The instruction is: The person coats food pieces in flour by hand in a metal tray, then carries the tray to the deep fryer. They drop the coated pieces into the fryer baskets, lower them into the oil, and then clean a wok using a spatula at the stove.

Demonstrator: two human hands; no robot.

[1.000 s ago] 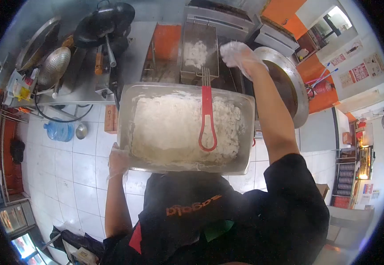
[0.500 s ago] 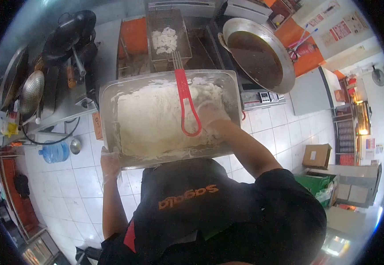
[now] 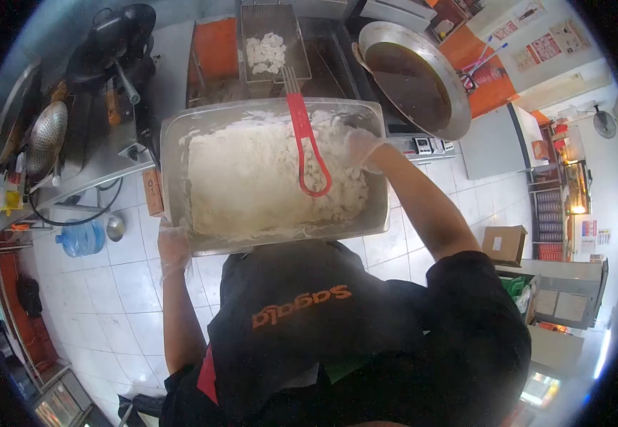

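Observation:
A metal tray (image 3: 382,213) of white flour (image 3: 245,178) is in front of me. My left hand (image 3: 174,248), in a clear glove, grips the tray's lower left corner. In the flour's right part is my gloved right hand (image 3: 363,148); its fingertips are blurred and partly hidden. Floury lumps (image 3: 341,199) lie beside and below it. The red handle (image 3: 314,160) of a wire basket (image 3: 296,43) reaches over the tray. White coated pieces (image 3: 265,53) lie in the basket.
A large pan of dark oil (image 3: 408,82) stands at the back right. Black woks (image 3: 113,50) and a perforated ladle (image 3: 47,139) are at the left. A water bottle (image 3: 81,238) and a cardboard box (image 3: 504,245) stand on the tiled floor.
My right hand has moved up and to the right, away from the flour's middle. More lumps show at the right of the tray. My left hand still holds the corner.

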